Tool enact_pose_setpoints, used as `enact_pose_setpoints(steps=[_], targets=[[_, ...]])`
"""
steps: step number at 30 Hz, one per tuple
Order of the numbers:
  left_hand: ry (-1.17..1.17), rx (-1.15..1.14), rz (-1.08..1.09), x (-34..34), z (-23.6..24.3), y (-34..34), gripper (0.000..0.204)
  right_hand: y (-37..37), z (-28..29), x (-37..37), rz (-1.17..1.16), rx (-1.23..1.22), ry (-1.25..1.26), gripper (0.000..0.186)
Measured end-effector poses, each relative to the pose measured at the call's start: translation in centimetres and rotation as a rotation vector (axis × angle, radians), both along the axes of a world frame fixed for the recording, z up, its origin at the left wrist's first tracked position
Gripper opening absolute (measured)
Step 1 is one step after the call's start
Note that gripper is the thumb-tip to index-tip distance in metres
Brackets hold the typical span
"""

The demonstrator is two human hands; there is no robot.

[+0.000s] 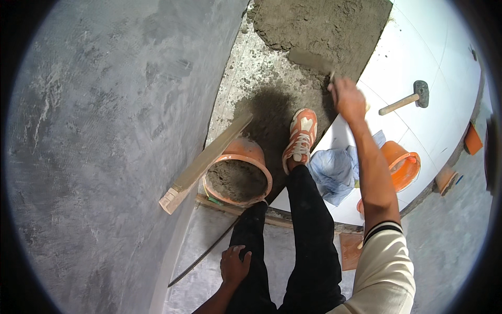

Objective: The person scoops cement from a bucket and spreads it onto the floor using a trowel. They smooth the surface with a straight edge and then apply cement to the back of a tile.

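My right hand [346, 98] is closed on a trowel, its blade [308, 60] against the wet grey mortar [329, 23] at the top. My left hand [235, 261] rests on my dark-trousered leg, fingers loosely bent and apart. An orange bucket [236, 179] full of mortar stands between the grey plastered wall [104, 131] and my orange-and-white shoe [300, 136]. A long wooden board [201, 165] leans diagonally across the bucket's left side. A patch of speckled rough floor [256, 68] shows beside the mortar layer.
On the white tiles [413, 42] lie a rubber mallet [408, 102], a crumpled blue cloth [334, 172] and an orange bucket [402, 166]. An orange brick-like object [471, 138] sits at the far right. A brown square piece [350, 256] and a dark cord [191, 267] are lower down.
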State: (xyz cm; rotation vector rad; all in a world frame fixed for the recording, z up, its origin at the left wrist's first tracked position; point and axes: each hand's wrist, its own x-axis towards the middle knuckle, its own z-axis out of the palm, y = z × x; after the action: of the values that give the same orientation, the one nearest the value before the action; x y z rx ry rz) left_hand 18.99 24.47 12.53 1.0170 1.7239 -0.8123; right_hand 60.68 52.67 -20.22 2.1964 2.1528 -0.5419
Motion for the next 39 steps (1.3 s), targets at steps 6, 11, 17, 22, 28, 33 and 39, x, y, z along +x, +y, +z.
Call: enact_pose_setpoints(steps=[6,11,17,22,28,33,39], targets=[[-0.018,0.031,-0.022,0.5,-0.3,0.5,0.04,3.7,0.1,1.4,-0.197,0.065,0.055,0.034],[0.009,0.021,-0.053,0.9,0.2,-0.3,0.04,1.7,0.8,-3.5,-0.016,-0.05,0.112,0.036],[-0.033,0.027,-0.047,1.0,-0.2,-0.1,0.04,-1.0,-1.9,0.3,-0.749,0.018,0.319,0.04],[-0.028,0.01,-0.064,1.2,-0.4,0.0,0.04,1.4,-0.7,1.4,-1.12,-0.27,0.878,0.042],[-0.009,-0.01,-0.033,0.8,-0.1,-0.5,0.041,3.3,-0.7,-3.4,-0.928,-0.362,0.911,0.04],[-0.003,-0.039,-0.023,1.5,-0.5,-0.2,0.041,6.6,-2.8,-4.0,-1.078,-0.235,0.944,0.041],[-0.016,-0.022,-0.04,1.7,-0.5,-0.4,0.041,9.3,-6.8,-10.7,-0.759,-0.206,0.647,0.046]])
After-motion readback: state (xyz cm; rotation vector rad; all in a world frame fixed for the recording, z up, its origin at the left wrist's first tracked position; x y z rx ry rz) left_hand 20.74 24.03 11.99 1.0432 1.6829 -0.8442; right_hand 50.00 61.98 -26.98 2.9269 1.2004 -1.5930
